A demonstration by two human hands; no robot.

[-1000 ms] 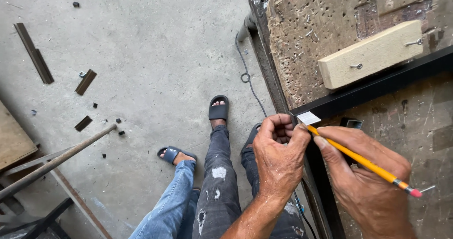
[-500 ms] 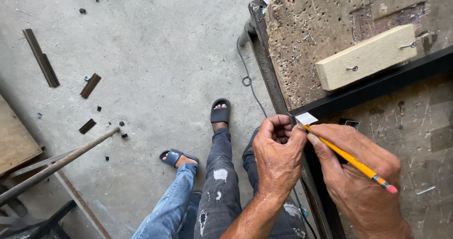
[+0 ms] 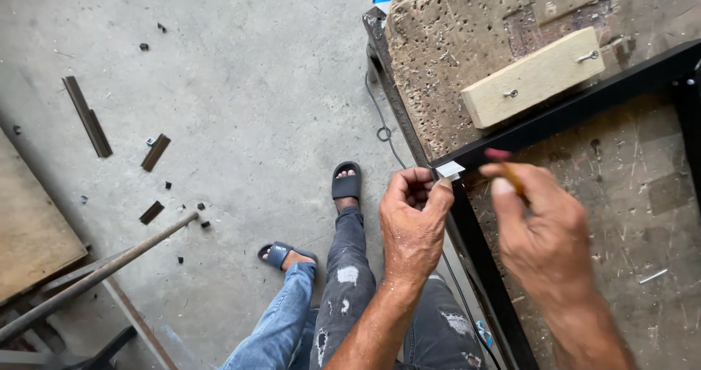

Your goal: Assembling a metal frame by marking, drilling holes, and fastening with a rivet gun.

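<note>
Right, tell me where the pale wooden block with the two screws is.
In the head view, the pale wooden block lies upper right on the pitted workbench top, just above the black metal bar, beyond the right hand.

My right hand [image 3: 544,231] has turned the pencil [image 3: 511,176] up: its eraser end now points at the black frame [image 3: 584,111], no longer lying across my knuckles.

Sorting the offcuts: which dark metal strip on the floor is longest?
The long metal strip at far left, lying diagonally; the two short strips right of it are clearly stubbier.
</note>
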